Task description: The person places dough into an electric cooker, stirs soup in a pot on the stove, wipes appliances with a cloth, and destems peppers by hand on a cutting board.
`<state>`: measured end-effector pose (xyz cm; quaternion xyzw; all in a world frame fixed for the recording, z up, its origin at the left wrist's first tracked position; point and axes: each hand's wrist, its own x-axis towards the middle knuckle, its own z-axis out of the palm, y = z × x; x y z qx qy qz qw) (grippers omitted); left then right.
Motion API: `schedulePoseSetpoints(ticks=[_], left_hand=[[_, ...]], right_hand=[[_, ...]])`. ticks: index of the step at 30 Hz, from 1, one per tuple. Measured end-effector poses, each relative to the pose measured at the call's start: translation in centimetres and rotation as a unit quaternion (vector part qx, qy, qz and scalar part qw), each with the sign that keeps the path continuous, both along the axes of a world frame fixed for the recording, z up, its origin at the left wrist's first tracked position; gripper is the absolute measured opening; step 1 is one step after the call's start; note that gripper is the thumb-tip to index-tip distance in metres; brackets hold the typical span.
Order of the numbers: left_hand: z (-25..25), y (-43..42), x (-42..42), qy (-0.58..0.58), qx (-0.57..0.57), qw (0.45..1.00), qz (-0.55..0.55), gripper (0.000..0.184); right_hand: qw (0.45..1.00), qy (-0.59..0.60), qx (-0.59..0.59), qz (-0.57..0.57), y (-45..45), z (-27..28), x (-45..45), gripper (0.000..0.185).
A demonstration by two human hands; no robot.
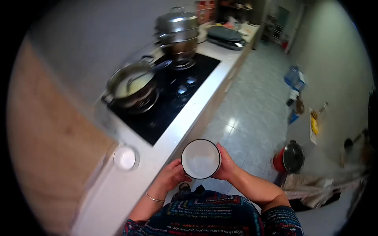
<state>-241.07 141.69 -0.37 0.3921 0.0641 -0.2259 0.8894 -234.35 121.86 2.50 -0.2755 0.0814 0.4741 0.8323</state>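
A white bowl with a dark rim [201, 159] is held between my two hands, in front of my body and beside the counter edge. Its inside looks pale, and I cannot tell whether anything lies in it. My left hand [172, 176] grips the bowl's left side, with a bracelet on the wrist. On the opposite side, my right hand [227, 164] is wrapped round the wall. To the left on the counter stands a small round container [126, 158] with white contents. Further off, a steel pot [136, 96] holds pale liquid, and a ladle [151, 70] leans in it.
A stacked steamer pot [178, 37] stands at the back of the black cooktop [169, 114]. Beyond it, a grey appliance [225, 37] sits on the white counter [185, 118]. At right on the tiled floor are a red pot with a lid [290, 157] and a large water bottle [292, 76].
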Motion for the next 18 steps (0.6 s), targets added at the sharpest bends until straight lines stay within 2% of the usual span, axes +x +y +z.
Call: schedulePoseSetpoints(ticks=[2, 5, 7, 10, 12, 14, 16, 18], left_hand=[[0.3, -1.3, 8.0, 0.024, 0.013, 0.999, -0.044, 0.046], [0.4, -3.4, 11.9, 0.019, -0.029, 0.991, -0.130, 0.055], [0.5, -5.1, 14.8, -0.018, 0.011, 0.978, -0.207, 0.074], [0.3, -8.8, 18.2, -0.015, 0.015, 0.967, -0.253, 0.075], [0.0, -12.0, 20.7, -0.023, 0.031, 0.964, -0.262, 0.075], [-0.7, -15.6, 23.2, -0.033, 0.044, 0.963, -0.263, 0.074], [-1.6, -19.2, 26.0, -0.057, 0.080, 0.973, -0.211, 0.069], [-1.2, -22.8, 28.2, -0.047, 0.066, 0.981, -0.176, 0.065]], right_hand=[[0.997, 0.041, -0.031, -0.050, -1.3, -0.1, 5.6, 0.061], [0.992, 0.044, -0.011, -0.116, -3.7, -0.3, 7.0, 0.060], [0.986, 0.027, -0.015, -0.162, -5.1, -0.4, 7.4, 0.060], [0.977, -0.003, -0.010, -0.213, -8.3, -0.7, 9.2, 0.060], [0.974, -0.021, -0.002, -0.225, -11.2, -1.2, 11.3, 0.060], [0.974, -0.028, -0.048, -0.222, -14.3, -1.5, 13.9, 0.061], [0.975, -0.044, -0.042, -0.213, -17.6, -2.0, 17.1, 0.063], [0.982, -0.052, -0.038, -0.180, -21.1, -2.0, 19.9, 0.066]])
